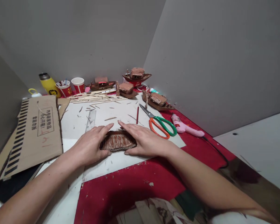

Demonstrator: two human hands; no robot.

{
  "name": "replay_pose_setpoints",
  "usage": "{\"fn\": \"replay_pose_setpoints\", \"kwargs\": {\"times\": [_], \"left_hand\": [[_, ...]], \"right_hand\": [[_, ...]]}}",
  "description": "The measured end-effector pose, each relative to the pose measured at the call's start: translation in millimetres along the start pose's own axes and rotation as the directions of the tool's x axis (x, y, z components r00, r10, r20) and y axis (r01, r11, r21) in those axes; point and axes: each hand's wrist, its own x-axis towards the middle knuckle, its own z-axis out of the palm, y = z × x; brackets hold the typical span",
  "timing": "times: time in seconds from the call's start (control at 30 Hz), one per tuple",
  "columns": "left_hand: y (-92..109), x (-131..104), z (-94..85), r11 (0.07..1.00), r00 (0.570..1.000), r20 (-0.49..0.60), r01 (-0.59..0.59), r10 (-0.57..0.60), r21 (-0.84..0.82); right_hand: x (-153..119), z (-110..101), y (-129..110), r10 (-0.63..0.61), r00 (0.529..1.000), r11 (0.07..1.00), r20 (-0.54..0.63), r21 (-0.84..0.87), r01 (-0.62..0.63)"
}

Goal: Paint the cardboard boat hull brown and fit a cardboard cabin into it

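Note:
A small brown piece of corrugated cardboard (118, 142), ridged on top and with its wavy edge facing me, lies on the white paper (102, 168). My left hand (93, 141) grips its left end, thumb at the near edge and fingers at the far side. Its right end is held the same way by my right hand (143, 138). The fingers hide both ends of the piece. Beyond my right hand lie a dark red pencil (137, 115) and scissors (156, 119) with one green and one orange handle. A clear ruler (91, 119) rests past my left hand.
Several brown model boats, one of them a nearer boat (158, 100), stand along the back. Thin wooden sticks (95, 97) lie beside paper cups (78, 85) and a yellow bottle (49, 85). A cardboard sheet (37, 133) is at left, a pink glue gun (185, 127) at right.

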Motion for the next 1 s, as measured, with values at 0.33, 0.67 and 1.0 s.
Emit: {"fn": "replay_pose_setpoints", "kwargs": {"times": [0.33,0.67,1.0], "left_hand": [[0.5,0.3,-1.1,0.998,0.998,-0.002,0.064,-0.064,0.011],[-2.4,-6.8,-5.8,0.996,0.999,0.052,-0.002,-0.003,0.094],[-6.9,-5.8,-0.3,0.981,0.999,-0.036,0.036,-0.029,0.193]], "right_hand": [[-2.0,-2.1,4.7,0.017,0.999,0.991,0.03,-0.131,-0.013],[-0.8,4.9,3.1,-0.073,0.997,0.986,0.011,-0.149,0.074],[4.4,2.8,8.7,0.014,0.999,0.992,-0.037,-0.129,-0.018]]}}
